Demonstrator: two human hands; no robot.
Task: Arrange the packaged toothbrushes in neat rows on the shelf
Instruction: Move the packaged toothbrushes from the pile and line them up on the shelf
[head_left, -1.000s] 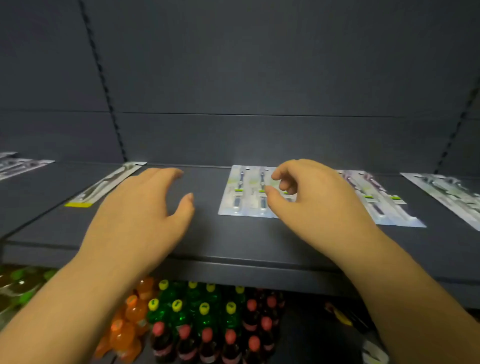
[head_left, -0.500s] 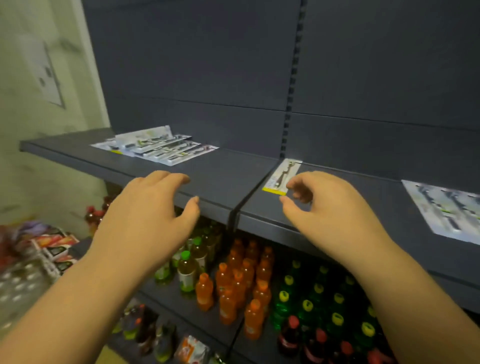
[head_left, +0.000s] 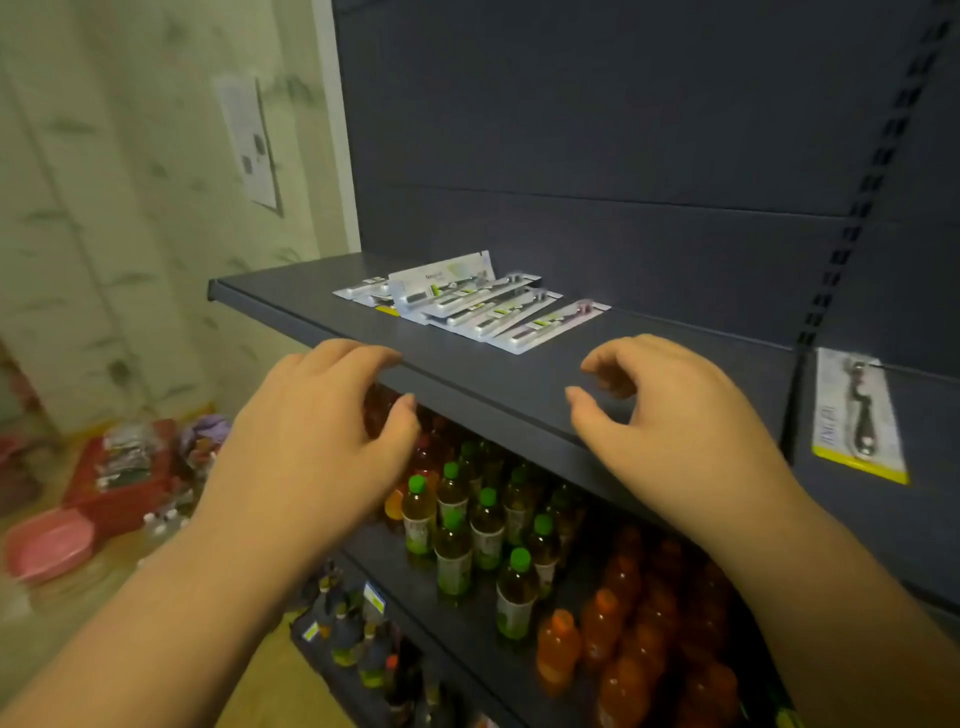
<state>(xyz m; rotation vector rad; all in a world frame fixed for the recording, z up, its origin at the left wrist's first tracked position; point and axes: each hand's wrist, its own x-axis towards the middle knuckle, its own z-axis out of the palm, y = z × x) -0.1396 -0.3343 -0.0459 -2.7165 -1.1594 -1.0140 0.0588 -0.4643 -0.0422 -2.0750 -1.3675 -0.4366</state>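
Both hands are empty, fingers loosely curled: the left hand (head_left: 317, 441) hovers at the shelf (head_left: 291, 304) front lip, the right hand (head_left: 670, 415) just over its edge. Since a second ago the view has swung left, away from the tidy flat rows, and a heap of packaged toothbrushes (head_left: 472, 304) now lies ahead of and between the hands, overlapping and askew; that pile looks next for sorting. A single yellow-edged pack (head_left: 857, 415) lies right of the right hand. Beneath the hands stand drink bottles (head_left: 488, 525); far left, a red basket (head_left: 122, 467) on the floor beside a papered wall.
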